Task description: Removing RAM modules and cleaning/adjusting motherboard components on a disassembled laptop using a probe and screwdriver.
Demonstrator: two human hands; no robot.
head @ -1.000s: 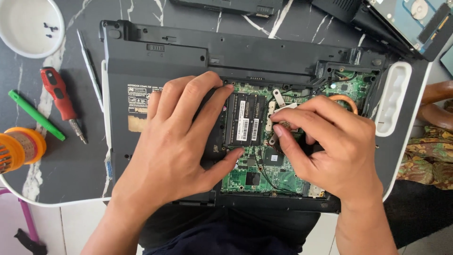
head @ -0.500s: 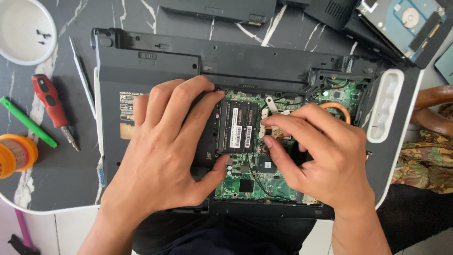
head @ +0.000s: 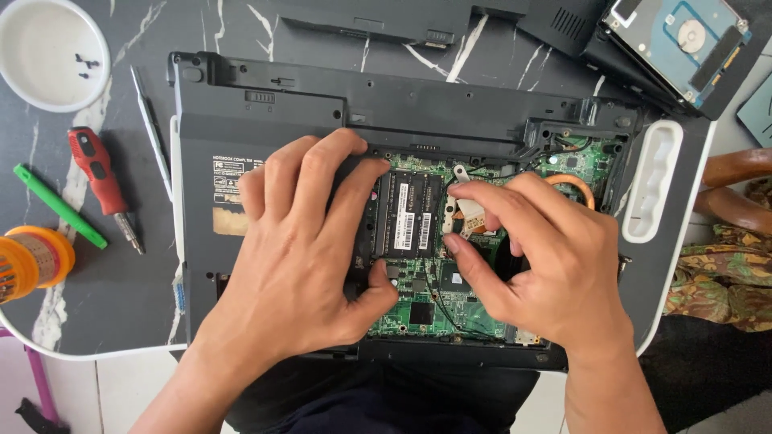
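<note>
The laptop [head: 265, 120] lies upside down in the middle of the frame on the dark marbled bench [head: 121, 297], its bottom cover already off so the green circuit board [head: 418, 309] shows. A hard drive [head: 679, 44] sits out of the machine at the upper right, and a few tiny screws lie in the white bowl [head: 44, 52] at the upper left, so from here the opening-up looks well along.

The left hand [head: 297, 249] is spread flat over the left side of the open bay, fingers extended and gripping nothing, thumb tip against the board just below the memory modules [head: 408, 213]. The right hand [head: 547, 265] is curled to the right of those modules, fingertips drawn together at their right edge near a small metal bracket [head: 461, 173]; whether they have pinched anything I cannot tell.

The modules are seated in their slots, so whatever is being freed there seems not yet out.

A red-handled screwdriver [head: 96, 177], a green pen [head: 56, 205] and an orange spool [head: 32, 261] lie untouched at the left.
</note>
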